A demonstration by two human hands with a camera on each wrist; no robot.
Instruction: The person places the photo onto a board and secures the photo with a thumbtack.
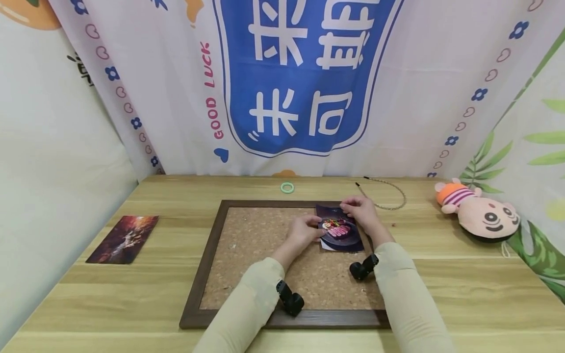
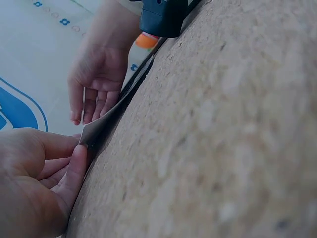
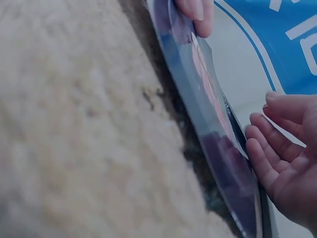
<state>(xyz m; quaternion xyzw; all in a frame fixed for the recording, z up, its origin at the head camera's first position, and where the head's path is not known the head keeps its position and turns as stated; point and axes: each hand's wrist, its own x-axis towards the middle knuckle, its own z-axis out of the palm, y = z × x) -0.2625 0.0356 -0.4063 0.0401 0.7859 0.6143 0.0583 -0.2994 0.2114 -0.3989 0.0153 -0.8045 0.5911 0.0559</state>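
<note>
A dark purple postcard [image 1: 343, 239] with a food picture lies on the upper right part of a cork board [image 1: 256, 250] in a dark wooden frame [image 1: 204, 274]. My left hand [image 1: 304, 233] holds the card's left edge, thumb [image 2: 77, 166] under it and a fingertip [image 3: 195, 11] on top, so the card [image 2: 104, 129] lifts and bows off the cork [image 2: 223, 139]. Over the card's far right corner is my right hand [image 1: 359, 211], its fingers [image 3: 270, 153] straight and relaxed beside the raised card [image 3: 218, 129], gripping nothing. That right hand [image 2: 94, 84] appears palm-open in the left wrist view.
A second dark postcard [image 1: 123, 239] lies on the wooden table [image 1: 463, 289] at the left. Behind the board are a green ring [image 1: 287, 188] and a thin chain [image 1: 388, 198]. A plush toy [image 1: 478, 215] sits at the right. Printed curtains close off the back and both sides.
</note>
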